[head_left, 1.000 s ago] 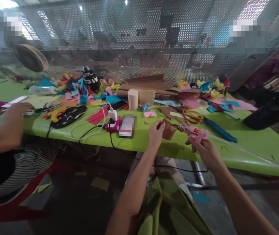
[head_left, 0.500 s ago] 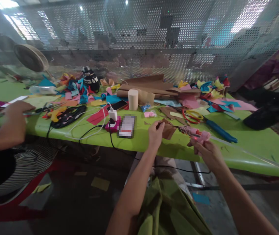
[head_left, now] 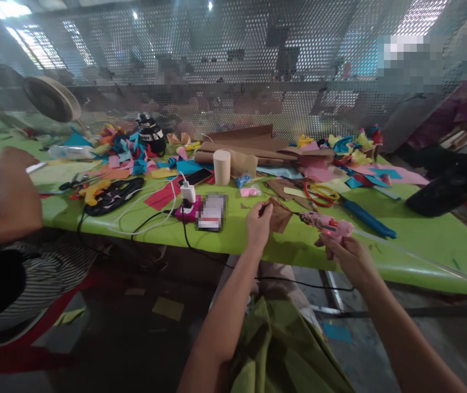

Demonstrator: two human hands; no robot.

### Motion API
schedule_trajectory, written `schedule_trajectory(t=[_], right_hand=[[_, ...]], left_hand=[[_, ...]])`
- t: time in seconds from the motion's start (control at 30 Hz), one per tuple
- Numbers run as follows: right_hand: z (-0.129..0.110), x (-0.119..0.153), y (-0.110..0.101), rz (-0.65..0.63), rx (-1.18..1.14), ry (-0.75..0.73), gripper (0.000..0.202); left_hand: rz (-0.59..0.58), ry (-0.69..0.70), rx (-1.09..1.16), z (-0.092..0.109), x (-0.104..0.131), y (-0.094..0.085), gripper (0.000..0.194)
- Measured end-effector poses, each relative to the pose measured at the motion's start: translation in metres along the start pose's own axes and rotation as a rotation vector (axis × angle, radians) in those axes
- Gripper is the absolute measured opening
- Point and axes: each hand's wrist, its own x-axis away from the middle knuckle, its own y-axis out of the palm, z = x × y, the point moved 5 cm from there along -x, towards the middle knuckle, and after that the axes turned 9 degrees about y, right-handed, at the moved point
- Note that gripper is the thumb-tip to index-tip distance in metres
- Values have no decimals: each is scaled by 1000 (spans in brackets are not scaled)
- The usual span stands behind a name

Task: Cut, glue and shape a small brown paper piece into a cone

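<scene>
A folded piece of brown paper (head_left: 281, 218) is pinched in my left hand (head_left: 259, 221), just above the front of the green table. My right hand (head_left: 346, 248) is closed around the grip of a pink hot glue gun (head_left: 331, 224) with a small red light glowing on it. The gun's dark nozzle points left and meets or nearly meets the paper's upper right edge; the exact contact is too small to tell. A long clear glue stick (head_left: 413, 255) seems to run out of the gun's back end toward the lower right.
On the green table (head_left: 421, 240) lie scissors with red and yellow handles (head_left: 321, 194), a white cylinder (head_left: 222, 167), a phone (head_left: 211, 212), a pink power socket (head_left: 188, 210) with cables, and coloured paper scraps. Brown paper sheets (head_left: 245, 144) lie behind. A co-worker's arm (head_left: 16, 196) is at left.
My hands, the brown paper and the glue gun stay almost in place. At the left, the co-worker's arm has shifted left and a hand there has moved back.
</scene>
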Motion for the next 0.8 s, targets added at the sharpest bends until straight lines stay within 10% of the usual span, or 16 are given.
schedule_trajectory(t=[0.8], right_hand=[[-1, 3, 0, -9, -15, -7, 56]], left_hand=[[25, -36, 31, -4, 0, 0, 12]])
